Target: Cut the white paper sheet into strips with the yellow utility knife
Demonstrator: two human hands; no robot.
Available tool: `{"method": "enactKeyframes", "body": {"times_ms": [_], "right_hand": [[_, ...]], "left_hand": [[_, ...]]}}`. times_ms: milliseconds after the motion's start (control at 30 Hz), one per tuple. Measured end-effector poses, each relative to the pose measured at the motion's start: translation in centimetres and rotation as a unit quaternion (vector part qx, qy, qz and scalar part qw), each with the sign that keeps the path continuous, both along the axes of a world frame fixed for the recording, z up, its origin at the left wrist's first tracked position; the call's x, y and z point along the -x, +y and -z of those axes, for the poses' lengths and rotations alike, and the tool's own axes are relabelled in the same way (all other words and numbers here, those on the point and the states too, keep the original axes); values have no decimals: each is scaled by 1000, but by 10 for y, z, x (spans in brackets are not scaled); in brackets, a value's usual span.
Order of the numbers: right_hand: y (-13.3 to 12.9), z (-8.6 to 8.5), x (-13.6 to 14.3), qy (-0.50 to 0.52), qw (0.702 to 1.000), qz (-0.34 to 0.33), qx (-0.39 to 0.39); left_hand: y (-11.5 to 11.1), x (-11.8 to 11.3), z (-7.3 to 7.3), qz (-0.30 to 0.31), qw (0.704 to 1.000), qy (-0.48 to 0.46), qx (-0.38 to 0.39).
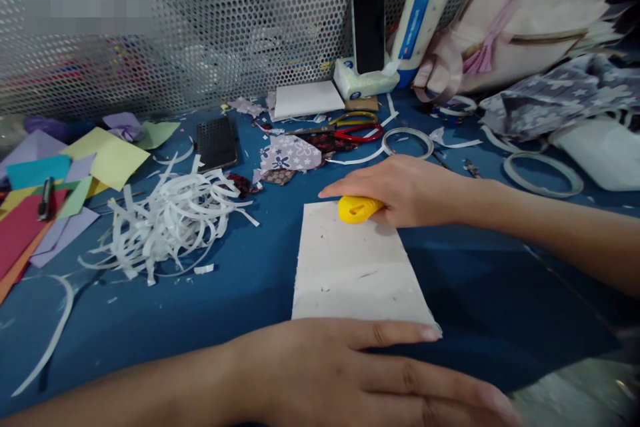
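Note:
A white rectangular board [353, 267] with a few dark marks lies flat on the blue table. At its far edge my right hand [405, 190] is closed around a yellow utility knife [357, 209]; only the rounded handle end shows, and the blade is hidden. The index finger stretches left along that far edge. My left hand [360, 370] lies across the near edge, palm down, fingers stretched and slightly apart, one fingertip at the board's near right corner. It holds nothing.
Left of the board sits a heap of white paper strips [170, 223], with coloured papers [105, 157] beyond. Scissors [357, 132], tape rolls [543, 173], fabric scraps [290, 153] and a black phone [216, 142] lie behind. Another phone [369, 30] leans on a tissue pack [363, 80] before perforated metal.

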State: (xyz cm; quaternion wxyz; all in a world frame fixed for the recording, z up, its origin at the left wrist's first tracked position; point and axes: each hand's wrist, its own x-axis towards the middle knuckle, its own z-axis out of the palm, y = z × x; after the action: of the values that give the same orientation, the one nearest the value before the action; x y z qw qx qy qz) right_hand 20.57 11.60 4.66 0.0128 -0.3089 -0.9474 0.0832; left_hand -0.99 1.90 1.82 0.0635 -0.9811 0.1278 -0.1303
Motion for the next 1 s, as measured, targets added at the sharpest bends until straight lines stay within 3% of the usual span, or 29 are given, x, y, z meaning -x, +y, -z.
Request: {"method": "enactKeyframes", "body": {"times_ms": [233, 367, 467, 567, 633, 733, 833, 1000], "right_hand": [[2, -11, -3, 48, 997, 40, 34], [18, -16, -14, 103, 991, 60, 57], [33, -13, -24, 156, 966, 86, 185], [41, -8, -30, 203, 914, 100, 337], [41, -5, -30, 231, 886, 93, 390], [37, -3, -28, 230, 871, 85, 427], [34, -4, -27, 197, 879, 89, 424], [32, -5, -26, 155, 916, 103, 357]], "left_hand": [[2, 0, -3, 10, 999, -16, -46], [5, -2, -5, 51, 994, -47, -89], [6, -3, -6, 71, 991, -62, -99], [5, -2, -7, 69, 991, -62, -97], [5, -2, -7, 69, 991, -60, -97], [7, -2, -8, 76, 990, -57, -102], [11, -3, -8, 104, 986, -73, -105], [15, -1, -4, 167, 977, -109, -74]]}}
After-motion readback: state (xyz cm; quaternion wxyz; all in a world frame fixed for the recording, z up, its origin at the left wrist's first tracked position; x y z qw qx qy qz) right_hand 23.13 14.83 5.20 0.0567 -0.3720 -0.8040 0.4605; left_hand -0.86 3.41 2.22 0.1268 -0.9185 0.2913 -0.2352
